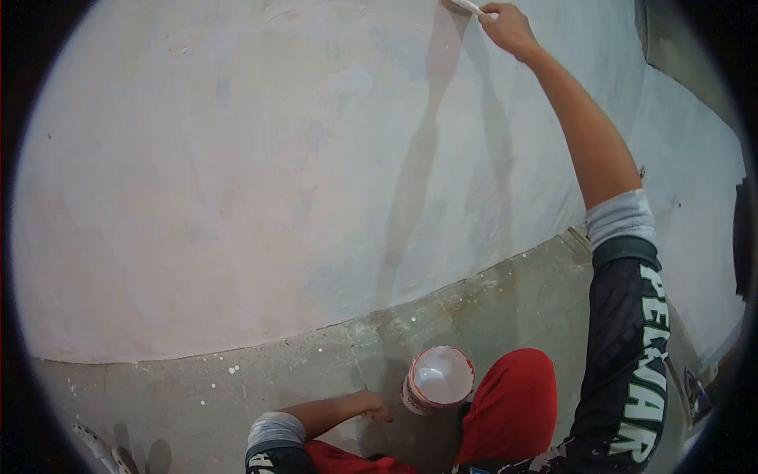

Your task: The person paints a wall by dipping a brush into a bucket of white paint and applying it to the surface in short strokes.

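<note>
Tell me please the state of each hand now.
Right hand: closed on a brush.
Left hand: near the bucket, nothing seen in it; open or closed, I cannot tell.

Right arm outstretched, high | right hand gripping | left forearm low, angled inward | left hand low

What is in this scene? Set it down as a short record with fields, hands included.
Surface: pale, patchy wall
Right hand: raised, fingers closed on the white handle of a brush
Brush: at the top edge of the picture, partly cut off
Left hand: low, beside the bucket, nothing visible in it
Bucket: upright on the floor, red-marked rim, white inside
Floor: grey, with pale spots
Clothing: red trousers, dark sleeve with white lettering
</note>
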Demonstrator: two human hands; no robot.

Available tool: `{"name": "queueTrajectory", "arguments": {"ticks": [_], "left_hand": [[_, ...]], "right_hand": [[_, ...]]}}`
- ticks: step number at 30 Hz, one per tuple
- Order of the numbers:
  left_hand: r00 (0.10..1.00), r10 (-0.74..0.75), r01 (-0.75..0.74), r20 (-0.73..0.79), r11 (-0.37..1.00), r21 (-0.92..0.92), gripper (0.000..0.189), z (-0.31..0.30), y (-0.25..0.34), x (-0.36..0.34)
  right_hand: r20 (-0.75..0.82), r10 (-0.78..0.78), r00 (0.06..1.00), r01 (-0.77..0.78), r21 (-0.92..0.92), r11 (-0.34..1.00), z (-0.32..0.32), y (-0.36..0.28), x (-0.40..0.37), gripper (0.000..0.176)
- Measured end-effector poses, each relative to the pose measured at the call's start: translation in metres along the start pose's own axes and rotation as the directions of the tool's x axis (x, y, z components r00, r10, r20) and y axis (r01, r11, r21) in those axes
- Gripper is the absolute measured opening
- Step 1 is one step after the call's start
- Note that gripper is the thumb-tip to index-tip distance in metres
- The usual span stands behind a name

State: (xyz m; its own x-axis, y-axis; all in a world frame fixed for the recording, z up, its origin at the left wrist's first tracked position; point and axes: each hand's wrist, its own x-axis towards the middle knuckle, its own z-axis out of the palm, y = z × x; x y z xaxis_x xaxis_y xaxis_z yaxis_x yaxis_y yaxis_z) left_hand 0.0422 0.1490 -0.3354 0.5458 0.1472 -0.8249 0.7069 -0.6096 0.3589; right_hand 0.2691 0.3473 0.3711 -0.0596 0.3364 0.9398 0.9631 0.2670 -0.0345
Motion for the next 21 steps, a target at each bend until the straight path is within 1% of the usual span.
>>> {"name": "queueTrajectory", "arguments": {"ticks": [1, 3, 5, 6, 7, 8, 9, 10, 11, 12, 13, 14, 15, 17, 18, 20, 21], "left_hand": [[1.0, 0.021, -0.021, 0.008, 1.0, -0.007, 0.047, 0.001, -0.001, 0.002], [0.999, 0.045, -0.044, 0.015, 0.999, -0.017, 0.047, 0.003, -0.006, 0.012], [0.996, 0.088, -0.091, 0.034, 0.993, 0.072, 0.047, 0.008, -0.015, 0.034], [0.995, 0.091, -0.093, 0.032, 0.993, 0.071, 0.047, 0.005, -0.01, 0.022], [0.998, 0.046, -0.048, 0.051, 0.998, 0.04, 0.043, -0.005, 0.002, -0.007], [0.997, 0.002, -0.002, 0.072, 1.0, 0.01, 0.038, -0.011, 0.01, -0.025], [0.997, 0.004, -0.005, 0.071, 1.0, 0.009, 0.038, -0.013, 0.013, -0.028], [0.995, 0.023, -0.028, 0.094, 0.998, 0.055, 0.037, -0.014, 0.015, -0.029], [0.992, 0.039, -0.051, 0.119, 0.994, 0.1, 0.037, -0.015, 0.016, -0.029], [0.992, 0.039, -0.051, 0.117, 0.994, 0.099, 0.037, -0.012, 0.014, -0.019], [0.994, 0.034, -0.044, 0.103, 0.994, 0.097, 0.043, -0.006, 0.011, -0.005], [0.995, 0.027, -0.035, 0.092, 0.995, 0.095, 0.05, -0.001, 0.007, 0.008], [0.995, 0.025, -0.034, 0.094, 0.995, 0.094, 0.05, 0.002, 0.005, 0.006], [0.999, 0.044, -0.042, 0.018, 0.996, -0.076, 0.051, 0.006, 0.002, 0.0], [0.999, 0.045, -0.044, 0.015, 0.996, -0.078, 0.051, 0.004, 0.001, 0.004], [0.991, -0.009, 0.02, 0.137, 0.996, -0.084, 0.054, 0.004, -0.001, 0.013], [0.991, -0.006, 0.017, 0.136, 0.996, -0.087, 0.054, 0.004, -0.001, 0.013]], "right_hand": [[-0.098, -0.086, 0.992, 0.085, -0.012, 0.996, 0.009, 0.003, -0.005, 0.032], [-0.118, -0.143, 0.983, 0.136, -0.06, 0.989, 0.032, 0.005, -0.04, 0.031], [0.13, -0.084, 0.988, 0.086, -0.011, 0.996, 0.045, -0.002, -0.093, 0.031], [0.24, -0.061, 0.969, 0.057, 0.025, 0.998, 0.041, -0.01, -0.118, 0.031], [0.347, -0.042, 0.937, 0.024, 0.056, 0.998, 0.037, -0.015, -0.137, 0.031], [0.349, -0.044, 0.936, 0.027, 0.053, 0.998, 0.032, -0.015, -0.148, 0.031], [0.495, -0.03, 0.868, 0.011, 0.041, 0.999, 0.028, -0.012, -0.156, 0.031], [0.629, -0.014, 0.777, -0.003, 0.027, 1.0, 0.025, -0.009, -0.16, 0.031], [0.63, -0.015, 0.776, -0.002, 0.027, 1.0, 0.023, -0.006, -0.156, 0.031], [0.544, -0.116, 0.831, 0.123, 0.025, 0.992, 0.023, -0.002, -0.145, 0.031], [0.453, -0.223, 0.863, 0.244, 0.011, 0.97, 0.021, -0.005, -0.132, 0.031], [0.472, -0.165, 0.866, 0.192, -0.009, 0.981, 0.016, -0.007, -0.108, 0.03], [0.49, -0.106, 0.865, 0.138, -0.03, 0.99, 0.004, -0.017, -0.082, 0.028], [0.351, -0.082, 0.933, 0.074, 0.035, 0.997, -0.011, -0.036, -0.045, 0.03], [0.351, -0.085, 0.932, 0.077, 0.036, 0.996, -0.018, -0.049, -0.038, 0.03], [0.271, 0.104, 0.957, -0.086, -0.078, 0.993, -0.025, -0.071, -0.028, 0.032], [0.274, 0.101, 0.956, -0.083, -0.078, 0.994, -0.027, -0.075, -0.027, 0.032]]}}
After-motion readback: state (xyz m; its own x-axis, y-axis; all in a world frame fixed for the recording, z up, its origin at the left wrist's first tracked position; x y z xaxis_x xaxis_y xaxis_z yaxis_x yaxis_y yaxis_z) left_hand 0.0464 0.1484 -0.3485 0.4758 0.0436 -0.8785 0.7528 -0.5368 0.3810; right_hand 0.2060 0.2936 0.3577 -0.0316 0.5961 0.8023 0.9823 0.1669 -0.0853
